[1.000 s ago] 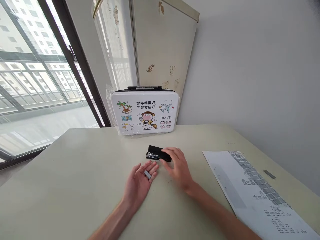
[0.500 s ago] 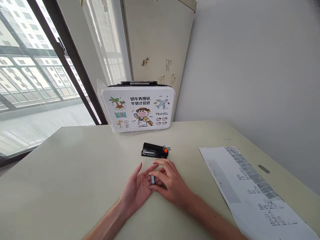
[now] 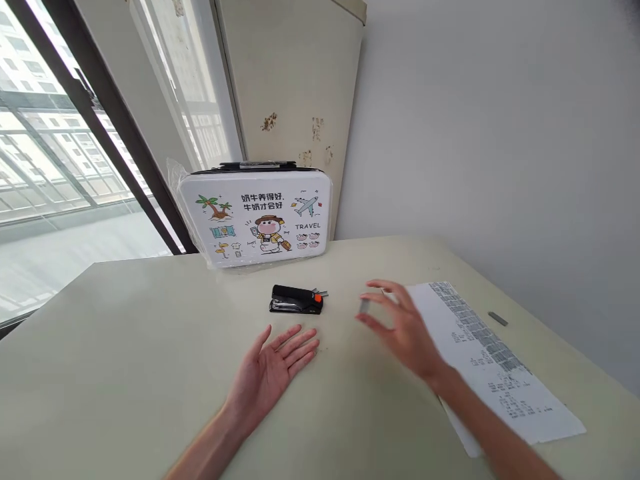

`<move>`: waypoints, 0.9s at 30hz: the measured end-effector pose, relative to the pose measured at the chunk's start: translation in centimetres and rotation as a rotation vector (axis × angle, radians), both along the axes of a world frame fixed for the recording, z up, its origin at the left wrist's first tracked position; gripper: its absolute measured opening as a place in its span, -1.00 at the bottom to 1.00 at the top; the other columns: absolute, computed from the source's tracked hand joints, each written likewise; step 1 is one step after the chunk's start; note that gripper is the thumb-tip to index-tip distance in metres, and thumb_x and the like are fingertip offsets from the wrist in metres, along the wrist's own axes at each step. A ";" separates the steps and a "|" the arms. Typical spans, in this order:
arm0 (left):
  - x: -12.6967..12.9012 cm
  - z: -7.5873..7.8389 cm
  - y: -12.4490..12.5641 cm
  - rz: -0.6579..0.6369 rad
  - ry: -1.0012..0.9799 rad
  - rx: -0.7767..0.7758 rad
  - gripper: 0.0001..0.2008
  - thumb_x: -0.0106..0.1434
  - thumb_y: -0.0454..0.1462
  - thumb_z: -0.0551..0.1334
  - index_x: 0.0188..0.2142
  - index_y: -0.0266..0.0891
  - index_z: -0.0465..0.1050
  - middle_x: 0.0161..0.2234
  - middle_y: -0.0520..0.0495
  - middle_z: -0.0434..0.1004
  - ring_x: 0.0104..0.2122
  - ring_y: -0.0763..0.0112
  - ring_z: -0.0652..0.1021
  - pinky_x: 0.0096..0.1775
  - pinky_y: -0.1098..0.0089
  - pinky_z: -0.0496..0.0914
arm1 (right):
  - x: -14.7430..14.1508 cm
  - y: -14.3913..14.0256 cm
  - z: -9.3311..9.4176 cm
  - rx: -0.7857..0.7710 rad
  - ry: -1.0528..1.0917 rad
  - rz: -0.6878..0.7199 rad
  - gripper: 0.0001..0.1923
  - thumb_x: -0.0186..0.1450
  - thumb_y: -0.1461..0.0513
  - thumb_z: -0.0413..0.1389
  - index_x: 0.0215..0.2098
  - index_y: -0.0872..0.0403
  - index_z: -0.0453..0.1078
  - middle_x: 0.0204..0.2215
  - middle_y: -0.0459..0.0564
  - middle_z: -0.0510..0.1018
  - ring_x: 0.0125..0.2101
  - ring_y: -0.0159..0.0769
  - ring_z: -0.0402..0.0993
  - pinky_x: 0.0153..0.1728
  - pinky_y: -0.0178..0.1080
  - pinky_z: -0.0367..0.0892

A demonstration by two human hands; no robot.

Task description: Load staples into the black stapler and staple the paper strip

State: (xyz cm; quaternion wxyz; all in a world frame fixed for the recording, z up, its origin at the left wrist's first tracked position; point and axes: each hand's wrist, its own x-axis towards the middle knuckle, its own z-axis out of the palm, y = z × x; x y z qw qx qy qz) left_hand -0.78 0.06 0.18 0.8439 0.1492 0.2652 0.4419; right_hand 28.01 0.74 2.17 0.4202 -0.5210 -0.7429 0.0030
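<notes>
Palm up on the table, my left hand (image 3: 273,367) lies open with its fingers stretched and nothing in it. My right hand (image 3: 403,327) is raised to the right of it, slightly blurred. Between its thumb and fingertips it pinches a short grey strip of staples (image 3: 365,306). Just beyond my left fingertips rests a black stapler (image 3: 296,300) with an orange button, closed and lying lengthwise. Some thin grey staple pieces (image 3: 323,293) lie at the stapler's right end.
Printed white paper (image 3: 475,360) lies on the right, partly under my right forearm. Past it is another grey staple strip (image 3: 497,319). A white cartoon suitcase (image 3: 257,217) in clear plastic stands at the back of the pale table (image 3: 125,347). A wall (image 3: 475,133) borders the right side.
My right hand has lifted off my left palm and moved right, carrying the staple strip. My left hand now lies alone, palm up. The view has shifted a little to the right.
</notes>
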 end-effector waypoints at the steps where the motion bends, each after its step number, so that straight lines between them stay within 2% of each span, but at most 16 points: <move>1: 0.0 0.1 0.0 -0.003 0.013 -0.009 -0.52 0.54 -0.12 0.10 0.20 -0.51 0.41 0.23 -0.50 0.46 0.22 -0.11 0.51 0.31 0.01 0.27 | 2.6 -0.1 -0.2 -0.038 0.000 -0.089 -0.69 0.43 -0.06 0.16 0.00 -0.11 0.54 0.15 0.06 0.49 0.17 -0.02 0.42 0.17 0.06 0.36; 5: 0.1 0.4 0.2 0.021 0.058 -0.041 -0.59 0.54 -0.16 0.12 0.12 -0.49 0.50 0.03 -0.41 0.63 -0.01 0.04 0.66 0.10 0.12 0.48 | 13.5 -2.0 -2.3 -0.170 0.031 -0.483 -0.54 0.36 -0.18 0.12 -0.09 -0.06 0.59 0.10 0.07 0.54 0.11 0.05 0.48 0.10 0.10 0.40; 8: 0.2 0.4 0.3 0.029 0.070 -0.046 -0.64 0.52 -0.18 0.16 0.06 -0.45 0.56 -0.16 -0.29 0.66 -0.17 0.16 0.67 -0.04 0.19 0.54 | 20.2 -4.6 -4.5 -0.219 0.001 -0.700 -0.44 0.31 -0.24 0.09 -0.11 -0.01 0.61 0.06 0.15 0.55 0.07 0.14 0.51 0.05 0.17 0.41; 11: 0.3 0.5 0.3 0.030 0.076 -0.040 -0.67 0.49 -0.19 0.20 0.01 -0.43 0.59 -0.23 -0.25 0.63 -0.22 0.20 0.64 -0.08 0.22 0.55 | 24.1 -6.9 -6.5 -0.204 -0.081 -0.921 -0.40 0.30 -0.27 0.05 -0.13 -0.03 0.64 0.08 0.25 0.55 0.09 0.35 0.45 -0.01 0.34 0.35; 14: 0.4 0.6 0.2 0.035 0.087 -0.032 -0.67 0.49 -0.19 0.20 -0.01 -0.44 0.59 -0.24 -0.25 0.59 -0.22 0.20 0.63 -0.08 0.22 0.54 | 25.5 -7.9 -7.8 -0.189 -0.114 -1.000 -0.41 0.32 -0.26 0.04 -0.18 -0.05 0.67 0.10 0.30 0.55 0.08 0.47 0.42 -0.06 0.43 0.28; 17: 0.4 0.6 0.2 0.041 0.098 -0.033 -0.67 0.50 -0.18 0.19 -0.01 -0.44 0.59 -0.24 -0.24 0.57 -0.22 0.20 0.61 -0.08 0.22 0.54 | 25.2 -7.7 -7.5 -0.252 -0.085 -0.990 -0.35 0.29 -0.29 0.06 -0.14 0.03 0.66 0.14 0.39 0.51 0.10 0.55 0.40 -0.12 0.43 0.29; 19: 0.3 0.6 0.3 0.039 0.099 -0.031 -0.68 0.50 -0.18 0.20 -0.02 -0.43 0.59 -0.24 -0.23 0.56 -0.22 0.21 0.60 -0.08 0.22 0.53 | 23.8 -7.2 -6.1 -0.252 -0.060 -0.972 -0.28 0.30 -0.29 0.05 0.02 0.08 0.60 0.21 0.42 0.45 0.16 0.53 0.35 -0.11 0.37 0.34; 21: 0.3 0.6 0.3 0.026 0.100 -0.020 -0.69 0.48 -0.19 0.22 -0.03 -0.43 0.59 -0.24 -0.22 0.55 -0.22 0.22 0.59 -0.08 0.23 0.53 | 21.3 -6.5 -4.0 -0.163 -0.039 -0.903 -0.30 0.35 -0.25 0.03 0.16 0.06 0.49 0.27 0.37 0.39 0.23 0.37 0.32 -0.05 0.26 0.37; 22: 0.3 0.5 0.3 0.017 0.105 -0.012 -0.71 0.47 -0.20 0.24 -0.03 -0.42 0.59 -0.24 -0.21 0.54 -0.22 0.23 0.59 -0.08 0.23 0.53 | 19.5 -6.0 -2.8 -0.125 -0.034 -0.816 -0.35 0.38 -0.22 0.03 0.18 0.02 0.46 0.28 0.31 0.38 0.24 0.27 0.33 -0.02 0.18 0.39; 24: 0.4 0.5 0.3 0.001 0.119 0.009 -0.78 0.44 -0.24 0.28 -0.08 -0.40 0.58 -0.24 -0.19 0.53 -0.23 0.25 0.57 -0.10 0.25 0.52 | 15.2 -5.1 -0.8 -0.084 0.000 -0.603 -0.51 0.41 -0.15 0.06 0.10 -0.05 0.47 0.19 0.17 0.48 0.17 0.09 0.43 0.06 0.09 0.40; 25: 0.4 0.6 0.3 -0.004 0.120 0.022 -0.83 0.42 -0.27 0.30 -0.13 -0.38 0.58 -0.27 -0.15 0.51 -0.26 0.29 0.55 -0.14 0.28 0.52 | 12.8 -4.5 -0.1 -0.108 0.005 -0.468 -0.60 0.44 -0.09 0.06 0.07 -0.08 0.47 0.14 0.11 0.52 0.14 0.02 0.47 0.11 0.07 0.39; 27: 0.6 0.8 0.1 -0.010 0.104 0.045 -0.90 0.37 -0.32 0.34 -0.29 -0.32 0.53 -0.38 -0.04 0.41 -0.38 0.40 0.48 -0.26 0.35 0.48 | 7.9 -3.3 0.4 -0.180 0.008 -0.161 -0.73 0.48 0.00 0.08 0.03 -0.11 0.48 0.08 0.04 0.56 0.05 -0.09 0.54 0.08 -0.01 0.45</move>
